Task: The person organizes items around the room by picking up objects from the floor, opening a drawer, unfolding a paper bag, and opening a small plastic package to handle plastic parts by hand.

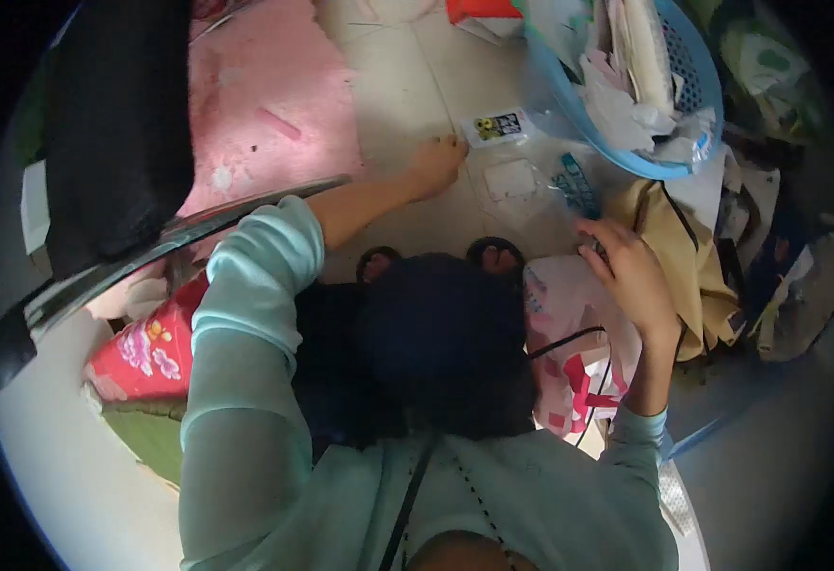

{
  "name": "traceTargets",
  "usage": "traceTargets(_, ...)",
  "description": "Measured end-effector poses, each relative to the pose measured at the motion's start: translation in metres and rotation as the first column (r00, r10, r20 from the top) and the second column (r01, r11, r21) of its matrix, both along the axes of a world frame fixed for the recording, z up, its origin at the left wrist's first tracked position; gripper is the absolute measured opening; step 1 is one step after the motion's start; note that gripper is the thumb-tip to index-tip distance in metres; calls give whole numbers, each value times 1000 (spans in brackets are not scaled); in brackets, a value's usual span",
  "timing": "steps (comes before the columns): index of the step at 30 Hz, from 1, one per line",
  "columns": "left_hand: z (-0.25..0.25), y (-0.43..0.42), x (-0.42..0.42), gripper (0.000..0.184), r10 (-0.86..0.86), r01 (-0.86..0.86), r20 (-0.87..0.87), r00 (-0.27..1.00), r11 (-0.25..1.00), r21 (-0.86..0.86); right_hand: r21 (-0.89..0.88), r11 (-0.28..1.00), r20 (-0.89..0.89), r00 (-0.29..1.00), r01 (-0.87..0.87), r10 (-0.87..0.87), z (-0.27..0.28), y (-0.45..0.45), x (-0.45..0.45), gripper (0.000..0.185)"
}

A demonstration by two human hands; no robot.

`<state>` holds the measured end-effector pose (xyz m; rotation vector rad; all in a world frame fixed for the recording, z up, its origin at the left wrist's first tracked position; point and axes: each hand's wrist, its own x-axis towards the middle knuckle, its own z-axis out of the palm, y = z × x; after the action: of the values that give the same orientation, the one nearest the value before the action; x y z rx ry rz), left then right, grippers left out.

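My left hand (441, 164) reaches low over the tiled floor with its fingers curled in. Just beyond its fingertips lies a small white packet (498, 128) with black and yellow print; whether they touch I cannot tell. My right hand (626, 271) is bent at the fingers, thumb and forefinger close together at the near edge of a clear plastic bag (581, 186) with teal print. A flat white card-like piece (510, 179) shows on the floor between the hands, seemingly under clear plastic.
A blue plastic basket (698, 157) full of wrappers and papers stands at the upper right. Tan cloth or paper (669, 257) and a pink-and-white plastic bag (569, 295) sit by my right arm. On the left are a pink mat (274, 105), a metal bar (236, 214) and a red floral item (146, 352).
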<state>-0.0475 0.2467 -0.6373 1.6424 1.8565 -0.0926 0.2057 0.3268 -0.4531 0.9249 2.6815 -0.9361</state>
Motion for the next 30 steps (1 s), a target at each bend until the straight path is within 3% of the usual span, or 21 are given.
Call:
traceTargets(2,-16,10,8,39,-81,81,0,997,994,79,-20,997,79,994,80,-78,2,-6,15,24)
traceTargets(6,-28,9,45,45,95,-121,178,979,982,143,-53,967,169,956,250,-239,-3,-20,40,25)
traceTargets(8,-44,8,66,50,143,-194,236,961,958,209,16,973,170,958,232,-231,-6,-26,47,24)
traceTargets(12,-45,7,91,65,188,-208,99,977,941,268,129,986,108,986,109,-124,-26,-39,55,22)
traceTargets(15,-49,12,87,74,126,-131,38,991,970,204,-36,988,176,974,151,-142,-23,-37,33,20)
traceTargets(18,-50,14,82,78,115,-116,18,993,984,138,48,995,346,933,85,-96,-33,-15,14,20)
traceTargets(20,-40,14,79,78,73,-71,-14,997,988,134,30,999,179,983,26,-31,-64,3,15,21)
traceTargets(22,-42,14,78,76,63,-68,37,997,987,148,3,997,212,974,-78,75,-104,21,9,24)
traceTargets(24,-49,11,78,68,99,-119,116,988,976,181,-115,988,435,889,-106,146,-121,34,-13,38)
traceTargets(26,-63,5,79,56,173,-226,228,958,946,232,29,991,414,904,-131,108,-179,41,-13,47)
traceTargets(29,-97,14,62,36,-3,-16,550,835,999,30,73,993,462,885,-95,50,-190,49,-33,62)
traceTargets(30,-92,19,53,34,-110,119,504,857,993,14,62,995,490,871,-71,32,-187,51,-41,67)
